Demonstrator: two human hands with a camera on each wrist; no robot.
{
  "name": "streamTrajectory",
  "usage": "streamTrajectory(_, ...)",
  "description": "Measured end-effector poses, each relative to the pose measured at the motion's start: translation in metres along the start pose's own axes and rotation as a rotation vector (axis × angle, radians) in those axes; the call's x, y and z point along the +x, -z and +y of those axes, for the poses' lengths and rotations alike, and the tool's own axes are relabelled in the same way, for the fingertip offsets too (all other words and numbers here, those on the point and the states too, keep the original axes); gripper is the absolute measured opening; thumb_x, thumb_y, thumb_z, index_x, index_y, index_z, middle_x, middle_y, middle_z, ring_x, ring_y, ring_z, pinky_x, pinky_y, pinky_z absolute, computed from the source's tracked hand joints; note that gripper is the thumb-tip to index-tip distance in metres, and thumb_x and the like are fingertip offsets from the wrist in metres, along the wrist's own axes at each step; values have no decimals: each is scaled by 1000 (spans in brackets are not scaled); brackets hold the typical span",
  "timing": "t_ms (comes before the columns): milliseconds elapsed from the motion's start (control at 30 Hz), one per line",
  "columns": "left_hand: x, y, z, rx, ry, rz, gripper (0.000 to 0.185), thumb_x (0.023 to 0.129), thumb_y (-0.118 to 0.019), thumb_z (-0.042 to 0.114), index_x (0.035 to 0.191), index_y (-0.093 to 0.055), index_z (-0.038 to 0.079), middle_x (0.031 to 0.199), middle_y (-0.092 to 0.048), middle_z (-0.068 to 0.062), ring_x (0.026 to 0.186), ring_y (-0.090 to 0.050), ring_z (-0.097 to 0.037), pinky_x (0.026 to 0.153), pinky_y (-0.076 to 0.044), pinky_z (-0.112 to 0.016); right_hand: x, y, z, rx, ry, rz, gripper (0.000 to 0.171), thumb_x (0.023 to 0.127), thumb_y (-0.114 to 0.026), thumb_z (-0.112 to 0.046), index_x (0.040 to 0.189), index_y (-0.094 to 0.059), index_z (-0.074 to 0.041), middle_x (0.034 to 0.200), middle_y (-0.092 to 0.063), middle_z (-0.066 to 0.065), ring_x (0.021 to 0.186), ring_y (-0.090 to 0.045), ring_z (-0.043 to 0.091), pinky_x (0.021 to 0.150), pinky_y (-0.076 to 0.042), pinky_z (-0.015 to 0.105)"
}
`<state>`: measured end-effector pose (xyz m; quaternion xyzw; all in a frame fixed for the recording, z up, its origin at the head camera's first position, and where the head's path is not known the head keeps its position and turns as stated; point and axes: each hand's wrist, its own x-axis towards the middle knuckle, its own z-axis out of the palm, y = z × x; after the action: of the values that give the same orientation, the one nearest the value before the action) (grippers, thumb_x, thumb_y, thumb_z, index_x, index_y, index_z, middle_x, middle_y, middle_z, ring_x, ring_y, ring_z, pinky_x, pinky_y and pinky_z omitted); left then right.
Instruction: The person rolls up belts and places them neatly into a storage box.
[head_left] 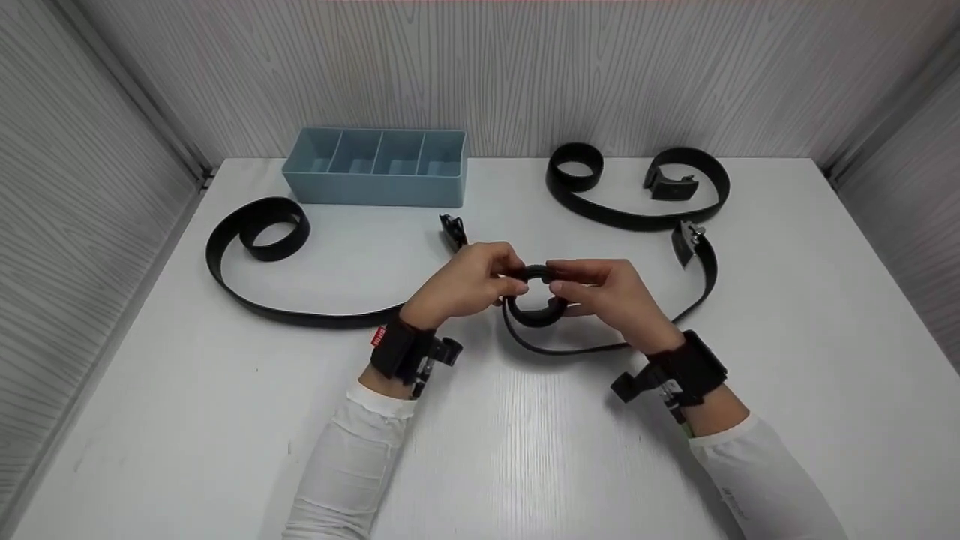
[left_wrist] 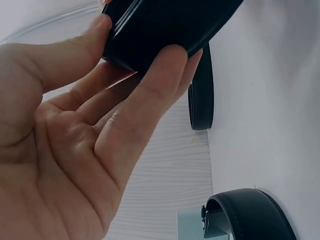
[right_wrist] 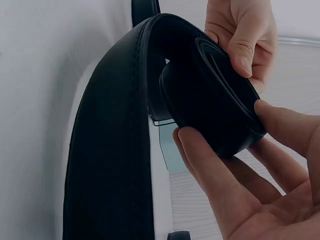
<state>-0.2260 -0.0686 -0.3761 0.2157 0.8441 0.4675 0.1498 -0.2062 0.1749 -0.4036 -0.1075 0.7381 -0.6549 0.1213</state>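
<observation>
Head view: we recorded both hands meeting over the middle of the white wood-grain counter (head_left: 525,450). The left hand (head_left: 465,283) and right hand (head_left: 607,292) each pinched the rolled coil (head_left: 536,292) of a smooth black leather belt, its loose tail curving right to a buckle (head_left: 686,241). A second belt (head_left: 255,247) lay coiled at left, a third belt (head_left: 637,187) at the far right. The blue four-compartment tray (head_left: 379,166) at the back looked empty.

Left wrist view: thumb and fingers (left_wrist: 160,85) clamped the coil's (left_wrist: 165,25) matte edge.

Right wrist view: fingertips (right_wrist: 200,160) and thumb gripped the tightly wound, stitched coil (right_wrist: 210,110).
</observation>
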Motion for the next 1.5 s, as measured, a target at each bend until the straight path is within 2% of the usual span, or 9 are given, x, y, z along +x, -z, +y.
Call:
streamTrajectory(200,2,-3,-1,-52,17,55,21,98,-74,14,115,-68,2,112,-76,-9,90,-70,-16,77,-55,-29,2,-2,2,42,8,61,42,97,-77,-13,136,-67,-1,124,-72,14,102,-73,25,83,-61,39)
streamTrajectory(333,4,-6,0,-108,32,110,23,99,-73,15,116,-65,2,118,-74,-12,93,-71,-16,77,-57,-29,3,-2,5,140,4,127,44,97,-75,-11,138,-64,2,122,-72,19,95,-73,20,83,-61,39)
streamTrajectory(467,4,-8,1,-122,47,131,23,99,-73,14,116,-64,1,116,-74,-12,92,-71,-17,76,-58,-29,4,-1,6,200,-1,145,45,98,-74,-10,140,-62,3,125,-71,22,94,-73,19,85,-60,39)
streamTrajectory(633,3,-5,2,-106,35,115,19,99,-73,11,113,-66,0,110,-77,-11,90,-71,-17,75,-59,-31,3,1,6,175,8,104,44,97,-76,-12,137,-65,1,124,-71,22,98,-73,23,87,-60,42)
streamTrajectory(833,0,-2,1,-1,4,45,15,98,-75,14,108,-70,3,102,-78,-7,84,-68,-14,72,-51,-28,2,4,3,33,-25,14,41,97,-77,-17,135,-68,-4,128,-71,15,113,-69,35,87,-60,39)
streamTrajectory(967,1,-2,0,27,11,24,16,98,-75,16,108,-70,4,102,-78,-6,84,-67,-13,72,-48,-27,2,3,2,-13,-46,-6,43,98,-76,-18,136,-67,-3,132,-69,13,113,-68,35,86,-61,37)
streamTrajectory(1167,2,-4,0,-42,41,97,20,99,-74,20,111,-68,5,110,-75,-7,89,-71,-15,74,-56,-29,3,0,3,68,-10,87,43,98,-75,-14,137,-66,1,125,-72,15,100,-73,22,84,-61,38)
streamTrajectory(1300,2,-6,0,-77,53,159,21,100,-73,22,109,-67,5,105,-75,-7,88,-71,-16,75,-57,-30,3,-1,6,144,-2,140,42,99,-73,-13,139,-64,0,122,-73,16,99,-73,21,86,-60,39)
streamTrajectory(1500,2,-4,0,-62,30,165,18,99,-74,18,105,-68,2,94,-76,-8,80,-70,-16,71,-54,-28,4,0,4,148,-1,106,43,99,-74,-13,139,-65,-2,129,-69,22,102,-72,24,88,-59,41)
